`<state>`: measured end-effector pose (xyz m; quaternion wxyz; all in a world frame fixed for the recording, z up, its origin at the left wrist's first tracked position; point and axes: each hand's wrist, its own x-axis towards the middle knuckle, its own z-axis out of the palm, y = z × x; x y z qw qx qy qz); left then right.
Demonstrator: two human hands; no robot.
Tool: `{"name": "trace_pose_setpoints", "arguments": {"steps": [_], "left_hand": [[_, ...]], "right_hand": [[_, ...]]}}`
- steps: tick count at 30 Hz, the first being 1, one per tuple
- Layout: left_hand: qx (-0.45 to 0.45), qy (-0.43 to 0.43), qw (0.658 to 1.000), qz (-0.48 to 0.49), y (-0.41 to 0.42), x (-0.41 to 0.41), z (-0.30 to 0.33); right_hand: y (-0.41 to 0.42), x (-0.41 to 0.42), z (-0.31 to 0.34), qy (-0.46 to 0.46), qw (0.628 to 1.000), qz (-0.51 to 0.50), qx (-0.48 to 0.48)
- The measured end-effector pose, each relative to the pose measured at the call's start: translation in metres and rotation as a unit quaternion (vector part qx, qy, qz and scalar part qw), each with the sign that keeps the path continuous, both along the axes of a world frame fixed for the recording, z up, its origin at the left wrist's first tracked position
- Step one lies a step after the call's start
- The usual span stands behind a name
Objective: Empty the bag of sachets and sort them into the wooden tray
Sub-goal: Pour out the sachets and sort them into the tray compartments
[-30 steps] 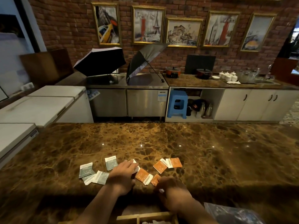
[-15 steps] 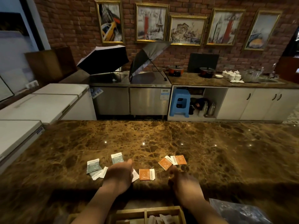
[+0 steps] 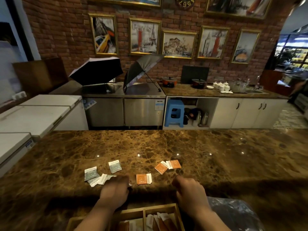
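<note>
The wooden tray (image 3: 158, 206) sits at the counter's near edge between my forearms, with orange and white sachets (image 3: 160, 221) in its right compartment. My left hand (image 3: 115, 190) is curled just beyond the tray, and a white sachet corner (image 3: 130, 184) peeks from its fingers. My right hand (image 3: 189, 189) has its fingers folded under, hiding what it holds. Loose on the counter lie one orange sachet (image 3: 143, 179), two more orange ones (image 3: 168, 165), and several grey-green and white sachets (image 3: 100, 175). The clear plastic bag (image 3: 233, 212) lies crumpled at the right.
The brown marble counter (image 3: 166, 147) stretches wide beyond the sachets. White chest freezers (image 3: 36, 112) stand to the left. Behind are a steel unit with two open umbrellas (image 3: 100, 70), a blue stool (image 3: 174, 112) and cupboards.
Both hands have drawn back toward the tray. The orange sachet that lay under my right hand is gone from the counter, and the white one under my left hand has come along with it.
</note>
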<state>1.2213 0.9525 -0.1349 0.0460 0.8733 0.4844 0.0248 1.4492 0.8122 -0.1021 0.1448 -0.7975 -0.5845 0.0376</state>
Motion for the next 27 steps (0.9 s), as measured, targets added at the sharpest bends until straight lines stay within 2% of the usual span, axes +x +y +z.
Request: {"name": "trace_pose_setpoints", "arguments": {"steps": [5,8,12,16,18,22,24,27], "left_hand": [[-0.065,-0.202,0.977,0.026,-0.002,-0.010,0.032],[-0.095,-0.227,0.969,0.010,-0.011,-0.019,0.053],[-0.178,-0.199,0.963,-0.023,-0.038,-0.035,0.061],[-0.214,-0.153,0.962,-0.074,-0.068,-0.047,0.054],[-0.191,-0.103,0.972,-0.086,-0.080,-0.052,0.048],[-0.050,-0.056,0.989,-0.131,-0.094,-0.059,0.043],[-0.049,-0.043,0.987,-0.147,-0.095,-0.058,0.045],[-0.113,-0.014,0.982,-0.152,-0.093,-0.054,0.048]], "right_hand": [[-0.003,-0.011,0.013,0.011,1.000,0.013,0.013],[-0.006,-0.021,0.017,0.021,1.000,0.016,0.016],[-0.021,-0.041,0.018,0.027,0.998,0.059,0.020],[-0.035,-0.061,0.010,0.014,0.992,0.127,0.009],[-0.040,-0.069,0.004,0.001,0.987,0.160,-0.020],[-0.045,-0.075,-0.004,-0.006,0.980,0.193,-0.048],[-0.046,-0.074,-0.005,0.003,0.982,0.185,-0.024],[-0.045,-0.070,-0.004,0.012,0.983,0.182,0.008]]}}
